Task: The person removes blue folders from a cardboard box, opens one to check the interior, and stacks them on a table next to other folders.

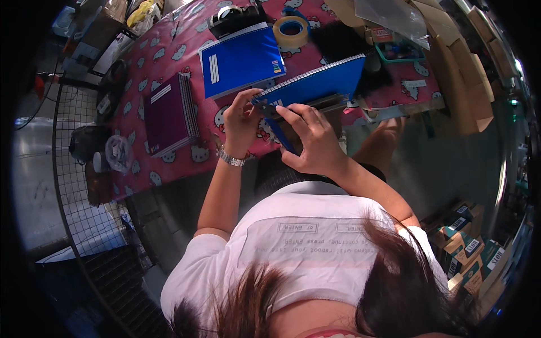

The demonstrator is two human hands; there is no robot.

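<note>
Held at the edge of the tabletop (169, 163): a blue notebook (315, 84), spiral edge up, tilted. Left hand (241, 121) pinching its near corner, right hand (313, 138) closed around a blue tool (276, 121), probably scissors, against the cover. Best kept steady, fingers clear of the tool's tip, second blue notebook (239, 59) and purple notebook (169, 115) left undisturbed.

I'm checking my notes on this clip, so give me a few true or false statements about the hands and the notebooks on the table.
1. Both hands, left hand and right hand, are at the blue spiral notebook. True.
2. The purple notebook is being held. False: it lies untouched on the patterned tablecloth.
3. A tape roll lies beyond the notebooks. True.
4. The left wrist is bare. False: it wears a metal wristband.
</note>
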